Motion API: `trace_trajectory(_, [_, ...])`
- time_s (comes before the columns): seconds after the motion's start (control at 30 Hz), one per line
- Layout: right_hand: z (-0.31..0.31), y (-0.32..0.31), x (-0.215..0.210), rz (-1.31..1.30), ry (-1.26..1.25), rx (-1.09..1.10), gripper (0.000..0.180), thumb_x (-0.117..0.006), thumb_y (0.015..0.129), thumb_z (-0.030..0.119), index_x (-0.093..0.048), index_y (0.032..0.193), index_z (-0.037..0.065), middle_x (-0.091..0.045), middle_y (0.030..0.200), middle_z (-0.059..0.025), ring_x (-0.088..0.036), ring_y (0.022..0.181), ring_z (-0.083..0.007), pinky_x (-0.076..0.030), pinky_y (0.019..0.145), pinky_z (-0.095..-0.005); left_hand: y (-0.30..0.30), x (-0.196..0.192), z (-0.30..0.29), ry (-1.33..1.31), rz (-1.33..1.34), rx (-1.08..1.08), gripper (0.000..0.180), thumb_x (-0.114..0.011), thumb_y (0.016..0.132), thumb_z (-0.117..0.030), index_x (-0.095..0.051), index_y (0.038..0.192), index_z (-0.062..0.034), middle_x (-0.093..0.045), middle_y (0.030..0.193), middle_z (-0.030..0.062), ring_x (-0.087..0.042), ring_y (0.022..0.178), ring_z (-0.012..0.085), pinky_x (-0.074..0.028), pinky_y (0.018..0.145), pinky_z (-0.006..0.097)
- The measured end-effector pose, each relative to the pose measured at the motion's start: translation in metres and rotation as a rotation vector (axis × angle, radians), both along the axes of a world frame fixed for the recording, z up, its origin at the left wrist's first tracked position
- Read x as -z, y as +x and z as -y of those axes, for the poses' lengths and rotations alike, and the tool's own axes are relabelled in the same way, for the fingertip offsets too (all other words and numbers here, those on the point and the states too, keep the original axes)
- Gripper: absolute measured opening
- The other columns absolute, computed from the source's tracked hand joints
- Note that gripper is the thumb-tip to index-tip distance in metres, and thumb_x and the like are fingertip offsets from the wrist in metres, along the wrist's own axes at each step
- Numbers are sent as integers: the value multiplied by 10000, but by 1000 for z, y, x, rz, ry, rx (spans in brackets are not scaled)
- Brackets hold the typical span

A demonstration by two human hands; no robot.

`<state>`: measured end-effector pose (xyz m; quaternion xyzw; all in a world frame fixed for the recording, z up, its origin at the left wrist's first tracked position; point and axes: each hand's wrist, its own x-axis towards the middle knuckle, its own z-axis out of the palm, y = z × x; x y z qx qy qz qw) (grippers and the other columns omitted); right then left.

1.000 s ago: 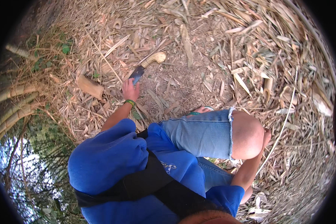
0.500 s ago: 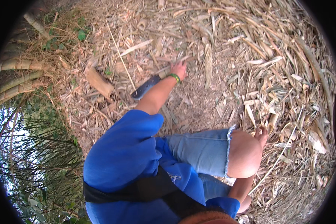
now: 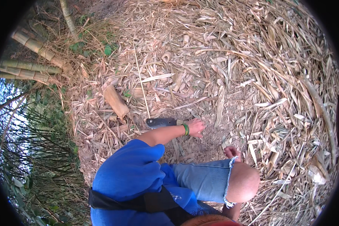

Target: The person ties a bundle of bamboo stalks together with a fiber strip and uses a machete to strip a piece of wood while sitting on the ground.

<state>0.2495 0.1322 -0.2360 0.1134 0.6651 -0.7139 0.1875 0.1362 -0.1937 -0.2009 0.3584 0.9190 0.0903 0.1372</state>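
My left hand, with a green band at its wrist, reaches over the ground with fingers apart. It is at the handle end of a broad dark-bladed knife. The knife lies flat on the debris, its blade pointing left; the rest of its light handle is hidden by my hand. My right hand shows just beyond my bent knee, which covers its wrist. Its fingers are curled, and what they hold, if anything, is too small to make out.
A short wood block lies left of the knife, and a long thin stick ends at the blade. Dry strips and chips cover the ground. Bamboo stems stand at the left; a curved branch lies at the right.
The view has shifted and turned slightly. The knife has swung clockwise, its handle end nearer me, along with my left hand. My right hand has moved left from beyond the knee.
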Motion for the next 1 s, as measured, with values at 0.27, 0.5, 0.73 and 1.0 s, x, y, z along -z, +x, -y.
trace_trajectory(0.27, [36, 0, -33, 295, -242, -19, 312, -684, 937, 303, -645, 1075, 25, -694, 936, -97, -660, 854, -185, -525, 800, -317, 51, -34, -28, 39, 95, 18, 159, -610, 726, -217, -614, 836, -102, -645, 694, 136, -660, 701, 379, -519, 606, 499])
trace_trajectory(0.5, [26, 3, -55, 360, -390, -52, 356, -680, 924, 305, -624, 1123, 16, -692, 959, -109, -656, 886, -193, -528, 808, -325, 69, -85, -114, 285, 250, 535, 276, -613, 793, -270, -561, 1008, -103, -636, 768, 142, -654, 750, 393, -531, 650, 487])
trace_trajectory(0.73, [10, 14, -70, 347, -477, -18, 405, -677, 911, 308, -603, 1171, 6, -689, 981, -122, -651, 918, -200, -531, 815, -334, 64, -131, -125, 696, 11, 750, 320, -720, 808, -205, -563, 1024, -29, -616, 1003, 101, -631, 972, 299, -532, 854, 411])
trace_trajectory(1.0, [-11, 17, -89, 316, -530, -20, 466, -673, 896, 311, -579, 1226, -5, -686, 1006, -137, -646, 955, -209, -534, 823, -343, 130, 15, 91, 374, -656, -1019, 354, -751, 801, -323, -615, 1009, -71, -608, 948, 134, -581, 973, 352, -452, 896, 469])
